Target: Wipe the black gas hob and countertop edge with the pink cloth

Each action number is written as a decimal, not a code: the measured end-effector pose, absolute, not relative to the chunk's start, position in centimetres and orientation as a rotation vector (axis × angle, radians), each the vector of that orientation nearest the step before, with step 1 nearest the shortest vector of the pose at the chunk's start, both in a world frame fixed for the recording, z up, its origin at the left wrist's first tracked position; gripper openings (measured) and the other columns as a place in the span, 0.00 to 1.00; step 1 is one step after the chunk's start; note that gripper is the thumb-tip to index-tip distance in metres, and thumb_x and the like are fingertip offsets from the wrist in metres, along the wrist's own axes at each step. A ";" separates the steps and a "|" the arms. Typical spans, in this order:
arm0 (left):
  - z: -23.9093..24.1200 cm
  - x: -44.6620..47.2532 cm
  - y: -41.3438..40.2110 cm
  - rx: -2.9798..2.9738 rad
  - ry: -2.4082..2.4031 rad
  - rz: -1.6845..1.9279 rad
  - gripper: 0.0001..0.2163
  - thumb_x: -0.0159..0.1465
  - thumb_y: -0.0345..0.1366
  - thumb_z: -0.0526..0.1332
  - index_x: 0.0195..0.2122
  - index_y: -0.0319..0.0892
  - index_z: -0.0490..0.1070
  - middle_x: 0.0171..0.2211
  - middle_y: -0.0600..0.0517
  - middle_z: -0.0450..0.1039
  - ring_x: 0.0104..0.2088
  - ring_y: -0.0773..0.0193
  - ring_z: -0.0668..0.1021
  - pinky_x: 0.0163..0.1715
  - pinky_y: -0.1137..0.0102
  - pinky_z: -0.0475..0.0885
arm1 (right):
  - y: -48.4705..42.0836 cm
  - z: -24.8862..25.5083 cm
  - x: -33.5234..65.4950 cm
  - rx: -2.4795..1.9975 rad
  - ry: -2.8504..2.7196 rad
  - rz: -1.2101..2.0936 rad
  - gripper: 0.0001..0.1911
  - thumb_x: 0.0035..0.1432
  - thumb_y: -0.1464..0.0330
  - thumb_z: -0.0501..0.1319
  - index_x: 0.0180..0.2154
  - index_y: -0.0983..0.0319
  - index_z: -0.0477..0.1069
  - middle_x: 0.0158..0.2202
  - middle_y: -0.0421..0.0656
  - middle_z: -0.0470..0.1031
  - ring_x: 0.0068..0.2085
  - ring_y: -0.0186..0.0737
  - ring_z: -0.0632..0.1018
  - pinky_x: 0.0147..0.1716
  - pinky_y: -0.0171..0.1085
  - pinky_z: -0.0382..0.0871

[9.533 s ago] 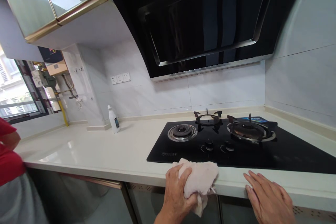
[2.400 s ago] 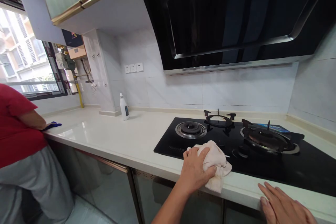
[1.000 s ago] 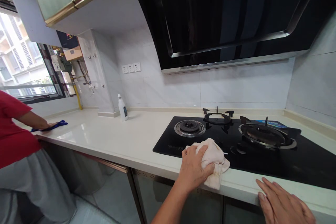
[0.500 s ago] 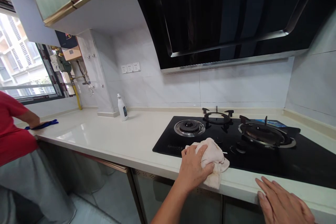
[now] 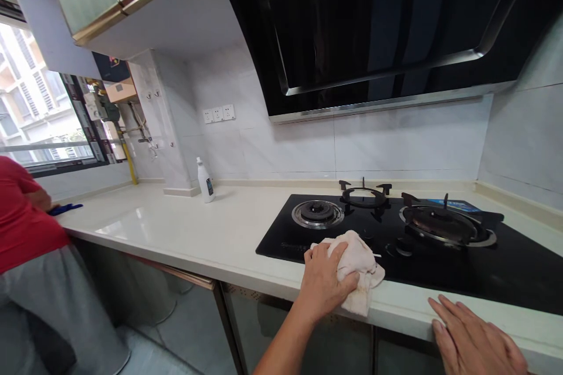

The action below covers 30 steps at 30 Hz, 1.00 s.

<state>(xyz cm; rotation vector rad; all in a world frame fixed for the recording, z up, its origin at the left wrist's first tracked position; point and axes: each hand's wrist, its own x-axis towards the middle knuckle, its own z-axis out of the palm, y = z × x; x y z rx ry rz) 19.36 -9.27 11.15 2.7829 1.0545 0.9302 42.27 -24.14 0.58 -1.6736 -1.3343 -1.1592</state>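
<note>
The left hand (image 5: 329, 284) is clenched around a crumpled pale cloth (image 5: 365, 263), which sits on the front edge of the black glass gas hob (image 5: 505, 275), apparently pressed down, while the right hand (image 5: 477, 337) lies open on the stone counter (image 5: 457, 307).

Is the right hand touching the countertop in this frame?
Touching: the head view shows the right hand lying open, its fingers resting on the front edge of the countertop.
</note>
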 end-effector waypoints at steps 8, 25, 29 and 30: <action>11.2 19.3 -9.3 2.789 1.052 0.928 0.30 0.64 0.46 0.66 0.66 0.52 0.62 0.61 0.45 0.67 0.59 0.47 0.69 0.57 0.52 0.64 | -24.0 0.4 42.4 -1.659 -1.337 -1.146 0.20 0.67 0.64 0.52 0.56 0.61 0.71 0.52 0.51 0.79 0.51 0.56 0.78 0.49 0.53 0.66; 11.4 19.2 -9.4 2.787 1.073 0.937 0.30 0.64 0.45 0.66 0.67 0.54 0.61 0.60 0.47 0.67 0.58 0.50 0.69 0.58 0.53 0.64 | -24.0 -0.2 42.3 -1.674 -1.319 -1.075 0.21 0.67 0.63 0.53 0.58 0.59 0.70 0.55 0.48 0.78 0.55 0.54 0.76 0.55 0.54 0.64; 11.5 19.2 -9.4 2.777 1.066 0.937 0.30 0.64 0.45 0.66 0.67 0.54 0.60 0.60 0.47 0.67 0.58 0.50 0.69 0.58 0.53 0.64 | -24.0 -0.2 42.1 -1.684 -1.288 -1.065 0.21 0.68 0.63 0.52 0.58 0.60 0.70 0.55 0.49 0.78 0.54 0.55 0.76 0.55 0.55 0.63; 11.4 19.2 -9.4 2.776 1.066 0.939 0.30 0.64 0.45 0.66 0.67 0.54 0.60 0.60 0.47 0.67 0.58 0.50 0.69 0.58 0.53 0.64 | -24.0 -0.1 42.0 -1.681 -1.286 -1.064 0.21 0.68 0.63 0.52 0.58 0.60 0.70 0.55 0.49 0.78 0.54 0.55 0.76 0.55 0.56 0.63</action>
